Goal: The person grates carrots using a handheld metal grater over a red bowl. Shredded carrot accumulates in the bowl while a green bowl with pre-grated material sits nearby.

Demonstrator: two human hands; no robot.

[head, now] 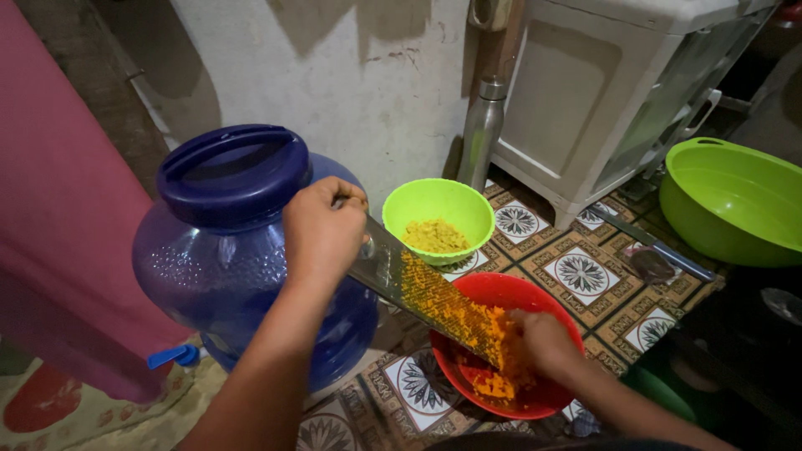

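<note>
My left hand (322, 230) grips the top end of a flat metal grater (393, 271) that slants down into a red bowl (489, 292). The grater's lower half is coated with orange gratings. My right hand (541, 338) is at the grater's bottom end inside the red bowl, its fingers closed on something orange that I cannot make out. A heap of orange gratings (493, 384) lies in the bowl. Just behind it stands a small green bowl (439, 200) holding yellow gratings (434, 236).
A big blue water jug (225, 250) with a tap stands at left, touching my left forearm. A steel bottle (481, 134) and a white cabinet (601, 100) are behind. A large green basin (735, 200) and a knife (660, 246) lie at right on patterned floor tiles.
</note>
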